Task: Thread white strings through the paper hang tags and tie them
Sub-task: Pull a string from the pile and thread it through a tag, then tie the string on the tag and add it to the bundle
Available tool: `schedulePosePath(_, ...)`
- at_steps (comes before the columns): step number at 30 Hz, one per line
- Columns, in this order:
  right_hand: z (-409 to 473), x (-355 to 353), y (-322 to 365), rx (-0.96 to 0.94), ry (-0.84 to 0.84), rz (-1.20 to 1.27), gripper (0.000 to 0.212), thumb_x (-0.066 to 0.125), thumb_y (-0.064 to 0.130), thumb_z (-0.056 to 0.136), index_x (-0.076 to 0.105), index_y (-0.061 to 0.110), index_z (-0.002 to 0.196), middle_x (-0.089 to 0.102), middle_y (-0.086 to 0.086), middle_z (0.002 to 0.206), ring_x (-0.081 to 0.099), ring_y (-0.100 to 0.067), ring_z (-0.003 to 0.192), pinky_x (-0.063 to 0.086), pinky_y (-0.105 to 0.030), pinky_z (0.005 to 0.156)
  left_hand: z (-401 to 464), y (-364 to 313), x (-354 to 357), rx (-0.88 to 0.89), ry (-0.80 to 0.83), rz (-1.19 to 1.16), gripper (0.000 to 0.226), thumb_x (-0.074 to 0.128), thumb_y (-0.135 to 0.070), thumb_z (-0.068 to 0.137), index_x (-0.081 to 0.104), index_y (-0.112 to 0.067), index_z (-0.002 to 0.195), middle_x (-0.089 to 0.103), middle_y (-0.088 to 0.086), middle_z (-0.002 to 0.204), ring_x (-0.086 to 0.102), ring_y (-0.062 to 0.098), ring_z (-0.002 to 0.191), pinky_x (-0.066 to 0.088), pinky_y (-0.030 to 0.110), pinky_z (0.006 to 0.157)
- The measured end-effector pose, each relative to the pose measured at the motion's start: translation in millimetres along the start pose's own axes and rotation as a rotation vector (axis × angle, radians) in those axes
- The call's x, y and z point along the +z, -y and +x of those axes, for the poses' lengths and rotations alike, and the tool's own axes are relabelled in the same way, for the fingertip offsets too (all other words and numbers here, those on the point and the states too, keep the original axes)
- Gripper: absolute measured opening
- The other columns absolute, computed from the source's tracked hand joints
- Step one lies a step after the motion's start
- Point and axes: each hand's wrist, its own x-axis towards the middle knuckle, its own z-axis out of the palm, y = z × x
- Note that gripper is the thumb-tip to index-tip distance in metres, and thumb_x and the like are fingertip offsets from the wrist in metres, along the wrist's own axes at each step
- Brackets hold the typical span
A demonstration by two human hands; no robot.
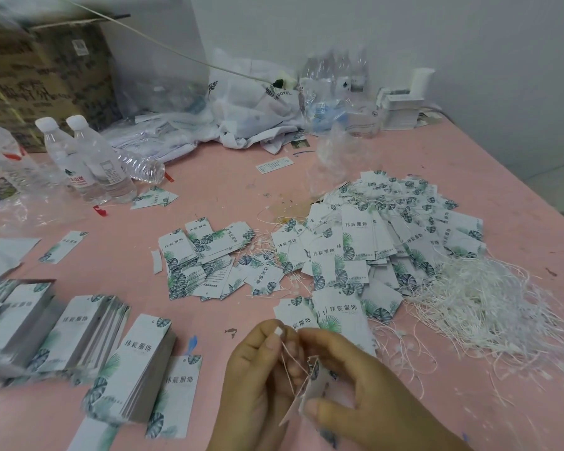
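A: Hands?
B: Left hand [258, 362] up front, its grip pinching a white string [287, 356] at the fingertips. Right hand [349, 385] just beside it, grip closed round a paper hang tag [313, 390], held tilted above the pink worktop [209, 190].
A: String through the tag?
B: Cannot tell; fingers cover the hole.
A: Stock?
B: Loose strings [479, 307] heaped right, strung tags [388, 229] piled behind, neat tag stacks [88, 346] left, water bottles [88, 164] far left.
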Motion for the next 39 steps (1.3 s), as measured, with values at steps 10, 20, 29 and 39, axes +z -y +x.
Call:
schedulePosePath(10,5.6,9.3,-2.8,0.135,0.023,0.137,0.022,0.072,0.027,0.077,0.070,0.031,0.099,0.075,-0.005,0.097,0.068,-0.012,0.087,0.053,-0.034,0.084,6.5,-10.7,-0.1,-0.001,-0.045,-0.249,0.038,0.098,-0.025,0.048,0.066,-0.016,0.068,0.051,-0.002,0.062,0.045,0.008,0.044,0.044,0.022,0.040)
schedulePosePath(20,2.5,-9.3,0.5,0.113,-0.006,0.407,0.029,0.072,0.031,0.077,0.071,0.021,0.104,0.071,-0.018,0.106,0.067,-0.038,0.094,0.051,-0.051,0.084,14.6,-8.4,-7.1,0.023,-0.214,-0.252,0.011,0.075,-0.023,0.074,0.066,-0.018,0.069,0.056,0.000,0.072,0.052,0.011,0.055,0.048,0.022,0.052)
schedulePosePath(29,15.8,-5.5,-11.1,-0.065,-0.345,0.794,0.056,0.092,0.036,0.057,0.072,0.010,0.102,0.071,-0.023,0.097,0.068,-0.028,0.083,0.057,-0.036,0.070,-1.3,31.5,2.8,-0.124,-0.096,0.215,0.026,0.085,-0.024,0.058,0.069,-0.008,0.072,0.060,0.025,0.071,0.051,0.025,0.065,0.040,0.034,0.060)
schedulePosePath(39,11.7,-9.2,-17.0,-0.003,-0.411,0.710,0.032,0.080,0.022,0.071,0.074,0.016,0.102,0.073,-0.024,0.096,0.072,-0.033,0.079,0.058,-0.039,0.066,-9.0,36.2,-6.8,0.460,-0.068,0.920,0.010,0.078,-0.032,0.073,0.074,-0.024,0.078,0.068,-0.003,0.071,0.056,0.009,0.055,0.041,0.017,0.052)
